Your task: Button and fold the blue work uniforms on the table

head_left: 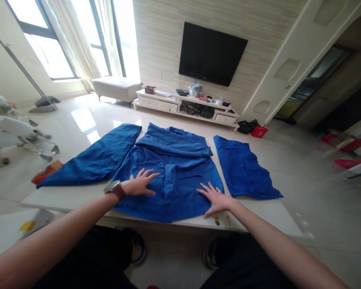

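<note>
A blue jacket (180, 188) lies front up on the white table (267, 214), with one sleeve (174, 146) folded across its chest. My left hand (140, 182) is spread out over the jacket's left side, beside a pocket flap. At the jacket's lower right edge, my right hand (215, 198) rests with fingers apart. Neither hand grips the cloth. Another folded blue garment (99, 154) lies to the left, and a third piece of blue cloth (243, 166) lies to the right.
Two small objects (217, 220) lie at the table's front edge. Beyond the table stand a low white TV cabinet (156, 103) and a pale bench (117, 88). White chairs (15, 126) are on the left. A red bag (259, 131) sits on the floor.
</note>
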Tool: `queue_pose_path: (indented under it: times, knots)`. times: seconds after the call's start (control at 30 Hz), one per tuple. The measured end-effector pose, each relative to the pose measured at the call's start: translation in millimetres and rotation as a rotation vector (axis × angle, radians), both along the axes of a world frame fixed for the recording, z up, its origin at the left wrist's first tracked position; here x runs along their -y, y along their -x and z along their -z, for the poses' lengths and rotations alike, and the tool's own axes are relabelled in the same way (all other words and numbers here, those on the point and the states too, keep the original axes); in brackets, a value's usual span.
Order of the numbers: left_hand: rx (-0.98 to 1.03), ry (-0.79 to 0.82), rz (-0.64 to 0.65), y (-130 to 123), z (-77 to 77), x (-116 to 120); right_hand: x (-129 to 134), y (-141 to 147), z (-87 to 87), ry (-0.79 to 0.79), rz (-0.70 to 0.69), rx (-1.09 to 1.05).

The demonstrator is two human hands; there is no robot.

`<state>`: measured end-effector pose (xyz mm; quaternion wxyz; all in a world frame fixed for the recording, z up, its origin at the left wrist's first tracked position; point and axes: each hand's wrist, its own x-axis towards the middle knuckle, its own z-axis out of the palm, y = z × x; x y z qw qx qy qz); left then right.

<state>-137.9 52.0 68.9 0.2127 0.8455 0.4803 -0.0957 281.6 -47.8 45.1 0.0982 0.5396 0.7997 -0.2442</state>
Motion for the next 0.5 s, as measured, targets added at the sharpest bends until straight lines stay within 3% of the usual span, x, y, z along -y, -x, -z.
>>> queue_pose_path:
  times: [0.1,0.17,0.27,0.37,0.5]
  knots:
    - [-0.086,0.08,0.146,53.0,8.2,40.3,22.9,-24.0,0.1,-0.134,-0.054,0.014]
    - [-0.042,-0.042,0.144,88.0,14.6,54.7,28.8,-40.5,-2.2,-0.231,-0.053,0.024]
    - [0.046,-0.157,0.052,123.2,22.9,59.3,29.1,-61.5,-9.0,-0.371,0.07,0.039]
    - [0.157,-0.156,-0.044,137.4,34.1,54.5,30.2,-70.7,-12.5,-0.415,0.241,0.027]
    - [0.352,-0.27,-0.105,136.0,42.5,46.6,34.7,-63.2,-13.4,-0.372,0.449,0.007]
